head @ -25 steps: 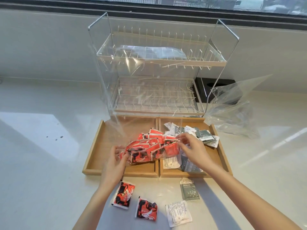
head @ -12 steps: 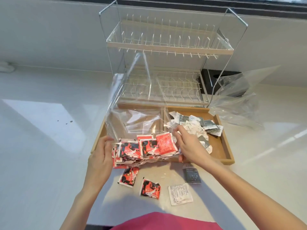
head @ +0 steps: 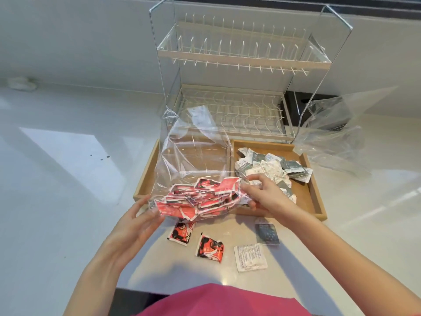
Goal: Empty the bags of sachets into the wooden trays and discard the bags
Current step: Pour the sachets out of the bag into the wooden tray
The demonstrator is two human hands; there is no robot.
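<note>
Nearest the person, below the grip, loose sachets are lying on the counter (head: 68, 201): two red strays (head: 181, 231) (head: 210, 247), a white one (head: 250, 257) and a dark one (head: 266, 231). They are sitting outside the trays, so they likely need picking up.

The left hand (head: 136, 222) is cupping the left end of the clear bag (head: 193, 160), fingers lightly bent against the plastic; whether it is actually pinching cannot be told through the film. The right hand (head: 262, 197) is gripping the bag's right end, fingers curled round the plastic. The red sachets (head: 198, 197) are bunching between the two grips, inside the bag, with the bag's slack standing up beyond them.

Just beyond the grip, the left tray (head: 145, 172) is looking bare under the plastic, so this bag's emptying is judged not yet done. Right of the grip, the right tray (head: 312, 190) is already holding a pile of white and grey sachets (head: 271, 167); that half looks finished.

Farther right, an emptied bag (head: 332, 133) is lying crumpled on the counter, not yet discarded. Farthest back, a wire dish rack (head: 232, 71) is standing behind the trays.
</note>
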